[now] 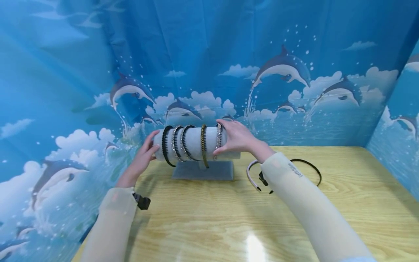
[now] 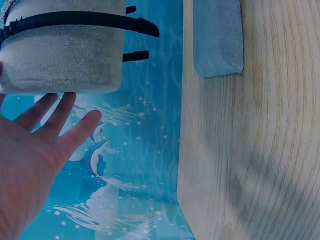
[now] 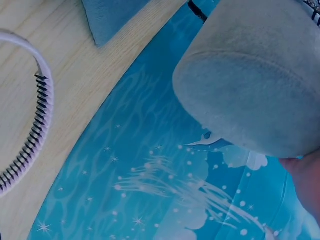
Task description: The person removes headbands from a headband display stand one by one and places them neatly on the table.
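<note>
A grey padded roll [image 1: 194, 140] stands on a flat base [image 1: 203, 171], with several headbands round it. Toward its left end are a black band [image 1: 165, 145] and two beaded ones; a gold band [image 1: 203, 145] is right of the middle. My left hand [image 1: 139, 162] rests at the roll's left end, its fingers [image 2: 62, 115] extended by the rim in the left wrist view. With thumb and forefinger, my right hand [image 1: 239, 137] holds the silver beaded headband [image 1: 218, 140] near the right end. Only a bit of that hand [image 3: 307, 182] shows in the right wrist view.
On the wooden table [image 1: 203, 218], right of the base, lie a pale lilac headband [image 1: 250, 176] and a black headband [image 1: 314, 167], partly behind my right forearm. A dolphin-print curtain [image 1: 203, 54] stands behind and at both sides.
</note>
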The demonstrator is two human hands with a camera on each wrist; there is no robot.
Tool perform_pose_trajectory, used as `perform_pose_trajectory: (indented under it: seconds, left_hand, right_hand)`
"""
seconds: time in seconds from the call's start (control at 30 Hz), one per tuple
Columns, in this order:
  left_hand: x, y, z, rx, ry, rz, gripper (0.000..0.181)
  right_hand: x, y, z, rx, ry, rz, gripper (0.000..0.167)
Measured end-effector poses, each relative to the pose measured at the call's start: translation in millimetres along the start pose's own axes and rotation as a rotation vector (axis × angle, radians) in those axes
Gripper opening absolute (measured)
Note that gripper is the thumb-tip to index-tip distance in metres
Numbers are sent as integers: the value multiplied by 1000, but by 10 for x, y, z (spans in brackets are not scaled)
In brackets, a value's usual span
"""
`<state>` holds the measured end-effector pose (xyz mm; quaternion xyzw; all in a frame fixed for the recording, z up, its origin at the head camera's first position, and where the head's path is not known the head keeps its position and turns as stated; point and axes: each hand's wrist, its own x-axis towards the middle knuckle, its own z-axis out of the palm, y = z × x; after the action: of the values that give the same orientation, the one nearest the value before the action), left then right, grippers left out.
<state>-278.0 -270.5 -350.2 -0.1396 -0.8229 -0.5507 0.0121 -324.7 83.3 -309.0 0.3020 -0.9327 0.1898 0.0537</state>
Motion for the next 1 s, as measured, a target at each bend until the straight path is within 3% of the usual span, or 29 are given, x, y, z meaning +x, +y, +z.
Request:
perform_pose_trajectory:
  seconds: [0.2,0.57,1.0]
  left_hand:
    - [1,12,10,2,-4,-3,56]
    - [15,11,30,-8,9,3,54]
    - [1,9,-5,-9,5,7,55]
  right_hand:
    - [-83,88,4,83,28,65,121]
    - [-231,260,6,237,60,109,121]
    - [-370,376,-34,293,49,178,120]
